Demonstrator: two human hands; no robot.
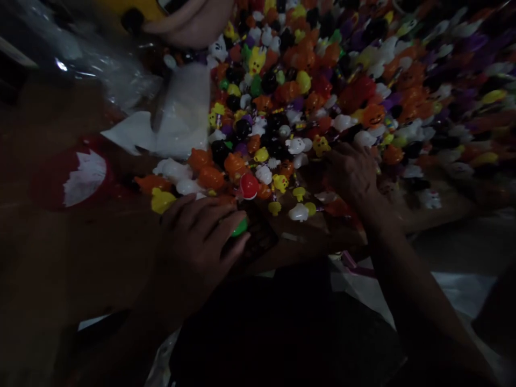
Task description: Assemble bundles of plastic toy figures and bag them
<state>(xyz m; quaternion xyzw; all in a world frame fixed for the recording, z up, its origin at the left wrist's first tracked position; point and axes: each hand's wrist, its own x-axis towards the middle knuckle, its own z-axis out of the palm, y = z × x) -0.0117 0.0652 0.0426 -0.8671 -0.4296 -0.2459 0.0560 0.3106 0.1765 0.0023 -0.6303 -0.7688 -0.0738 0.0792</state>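
My left hand (197, 236) is curled at the near edge of a wide heap of small plastic toy figures (288, 94). A rounded green plastic piece (239, 227) shows between its thumb and index finger; the other fingertips are hidden against orange and white pieces. Just beyond it lies a red-and-white ball-like piece (249, 186). My right hand (352, 172) reaches into the heap, palm down, its fingertips out of sight among the figures. Between the hands lie a white piece (299, 212) and several small yellow ones, with a yellow animal figure (321, 145) by the right fingers.
A white plastic bag (183, 115) lies left of the heap, with clear crumpled plastic (100, 64) behind it. Further left is a dark red round item with a white jagged patch (85, 180). At the top, another person's arm (193, 24) reaches in. The light is dim.
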